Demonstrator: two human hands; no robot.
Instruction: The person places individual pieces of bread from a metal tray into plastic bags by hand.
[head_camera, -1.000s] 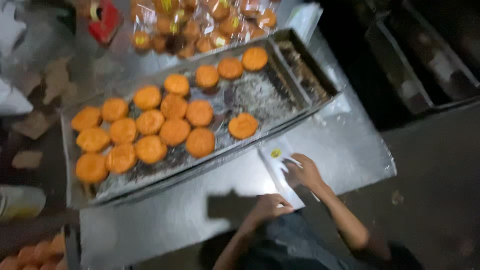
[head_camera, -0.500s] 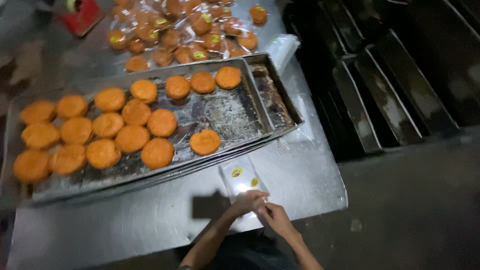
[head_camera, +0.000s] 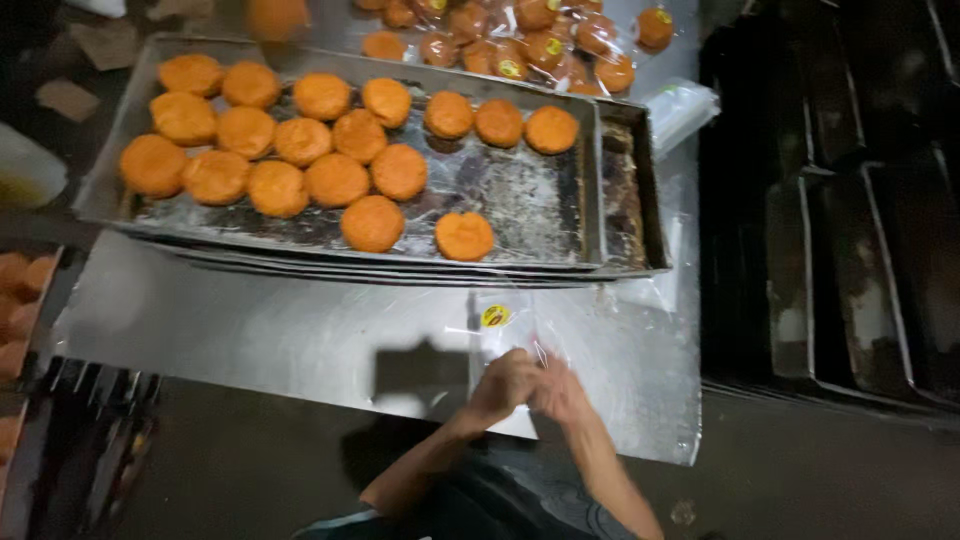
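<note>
In the head view, the left hand (head_camera: 505, 383) and the right hand (head_camera: 562, 392) meet at the near edge of the shiny steel table (head_camera: 250, 320). Their fingers pinch one clear plastic bag with a yellow sticker (head_camera: 508, 322). The bag's long axis runs near to far. Sixteen round orange cakes (head_camera: 372, 222) lie on the grey metal baking tray (head_camera: 530, 205) beyond.

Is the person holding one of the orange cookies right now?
No, both the left hand and right hand are together on a clear plastic bag, while the cookies lie on the tray.
</note>
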